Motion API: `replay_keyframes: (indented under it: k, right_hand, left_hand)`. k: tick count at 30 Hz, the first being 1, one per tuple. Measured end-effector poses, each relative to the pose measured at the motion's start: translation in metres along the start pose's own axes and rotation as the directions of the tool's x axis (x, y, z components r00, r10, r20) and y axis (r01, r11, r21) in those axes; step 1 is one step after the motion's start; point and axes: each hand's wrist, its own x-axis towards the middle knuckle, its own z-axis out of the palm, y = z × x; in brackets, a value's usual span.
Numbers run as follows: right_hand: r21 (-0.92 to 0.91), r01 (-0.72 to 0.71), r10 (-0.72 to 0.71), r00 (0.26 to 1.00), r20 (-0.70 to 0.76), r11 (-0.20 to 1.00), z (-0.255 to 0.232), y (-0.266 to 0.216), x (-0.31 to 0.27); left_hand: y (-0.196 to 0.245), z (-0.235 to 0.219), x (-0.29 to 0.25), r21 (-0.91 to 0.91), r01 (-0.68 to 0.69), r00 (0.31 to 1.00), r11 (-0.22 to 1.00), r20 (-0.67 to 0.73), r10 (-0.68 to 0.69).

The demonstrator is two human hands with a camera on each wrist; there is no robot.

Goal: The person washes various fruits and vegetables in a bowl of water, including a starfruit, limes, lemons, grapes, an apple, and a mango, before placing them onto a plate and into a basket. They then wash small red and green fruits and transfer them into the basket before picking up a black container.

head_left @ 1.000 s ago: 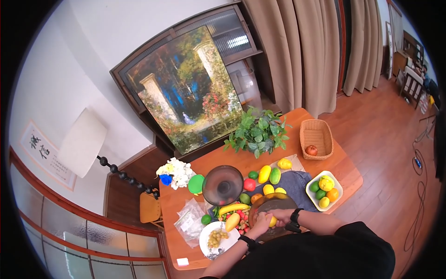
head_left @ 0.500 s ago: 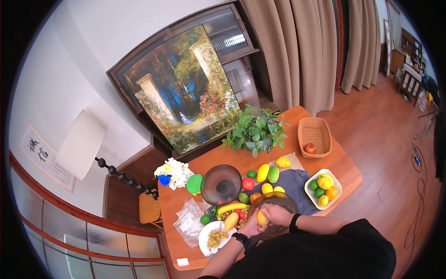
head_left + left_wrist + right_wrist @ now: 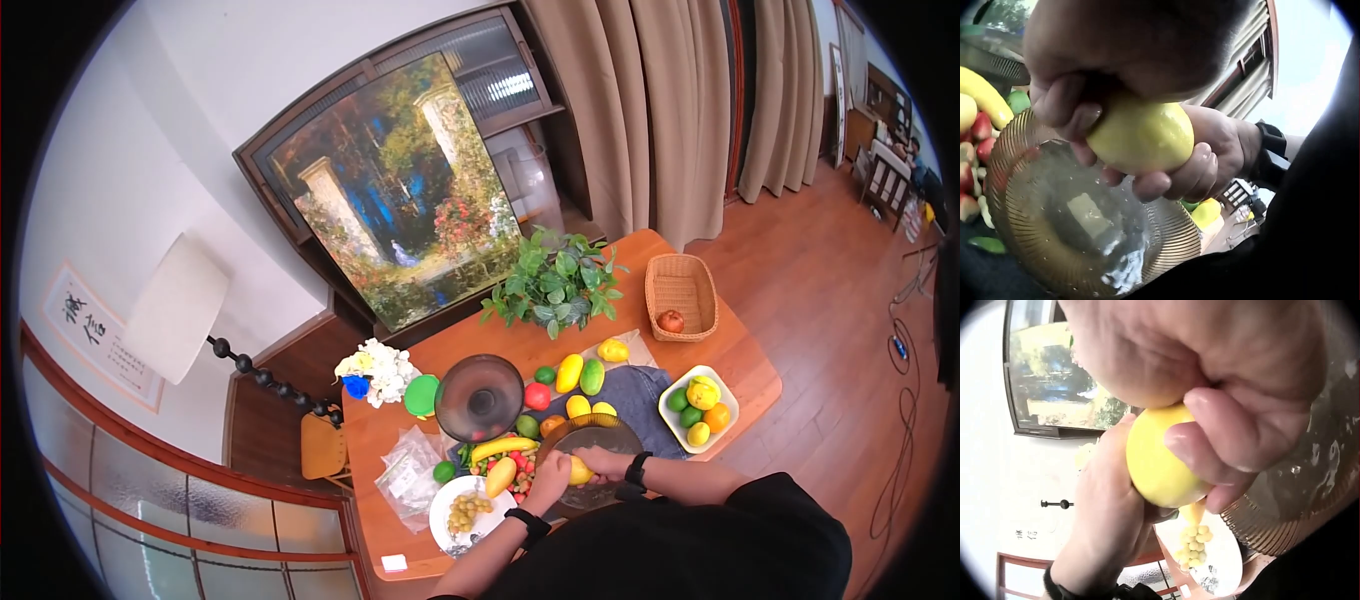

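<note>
Both hands hold one wet yellow fruit (image 3: 1142, 136) above a ribbed amber glass bowl (image 3: 1013, 206) with water in it. The left hand (image 3: 547, 482) curls its fingers round the fruit from one side. From the other side the right hand (image 3: 604, 462) grips it, fingers bent against the skin, as the right wrist view of the fruit (image 3: 1163, 459) shows. Water drops shine on the fruit and fingers. In the left wrist view a pale rectangular patch shows in the bowl; what it is I cannot tell.
Left of the bowl stand a white plate (image 3: 441, 515) with grapes, a banana (image 3: 503, 448) and small red fruits. A dark glass dish (image 3: 480, 398) sits behind. Further right are a fruit-filled white tray (image 3: 733, 412), a wicker basket (image 3: 682, 283) and a dark cloth (image 3: 650, 400).
The hands have shifted and turned round the yellow fruit, which both still grip over the bowl. The head view has moved slightly.
</note>
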Motion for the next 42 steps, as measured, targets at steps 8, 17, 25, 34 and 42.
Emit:
replay_keyframes:
  k: [8, 17, 25, 34, 42]
  right_hand:
    - [-0.926, 0.313, -0.793, 0.609, 0.023, 0.213, 0.055, -0.018, -0.077]
    - [-0.978, 0.185, -0.840, 0.543, 0.021, 0.095, 0.021, 0.016, -0.033]
    - [-0.932, 0.044, -0.731, 0.635, -0.251, 0.359, -0.013, 0.016, -0.025]
    - [-0.103, 0.339, -0.354, 0.894, -0.275, 0.935, -0.007, 0.013, -0.005]
    - [-0.981, 0.191, -0.852, 0.518, 0.072, 0.033, 0.053, 0.005, -0.066]
  left_hand:
    - [-0.045, -0.002, 0.002, -0.349, 0.923, 0.327, -0.163, 0.933, -0.149]
    - [0.011, -0.024, -0.003, -0.549, 0.796, 0.555, -0.253, 0.830, -0.053]
    - [-0.038, 0.022, -0.017, -0.608, 0.794, 0.571, 0.000, 0.746, -0.341]
    - [-0.043, 0.042, -0.016, -0.477, 0.871, 0.371, -0.119, 0.795, -0.479]
    - [-0.013, 0.018, 0.001, -0.466, 0.877, 0.442, -0.116, 0.878, -0.185]
